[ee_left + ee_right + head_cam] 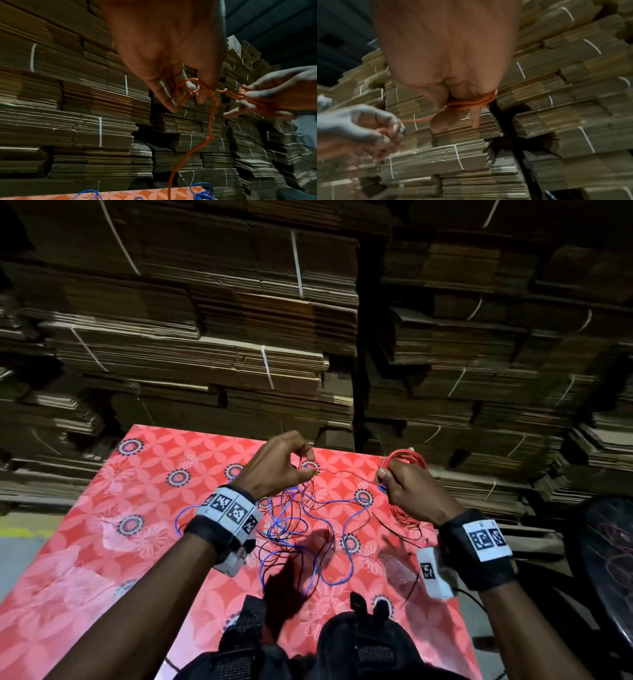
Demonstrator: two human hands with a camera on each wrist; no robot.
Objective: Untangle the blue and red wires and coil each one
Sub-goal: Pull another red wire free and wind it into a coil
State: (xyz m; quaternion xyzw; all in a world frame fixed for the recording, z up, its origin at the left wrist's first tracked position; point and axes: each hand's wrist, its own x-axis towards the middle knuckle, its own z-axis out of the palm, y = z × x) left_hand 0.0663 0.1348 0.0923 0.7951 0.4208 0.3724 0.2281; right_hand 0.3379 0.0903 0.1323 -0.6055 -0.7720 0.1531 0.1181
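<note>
My right hand grips a coil of red wire above the far right of the table; the coil's turns cross my fingers. A loose length of the red wire runs left to my left hand, whose fingertips pinch it in a small loop. From there the red wire hangs down to the table. The blue wire lies in tangled loops on the table below both hands, its far loops at the table edge.
The table wears a red flowered cloth. Strapped stacks of flat cardboard rise close behind it. A dark round object sits at the right edge. Dark straps and a bag lie at the table's near edge.
</note>
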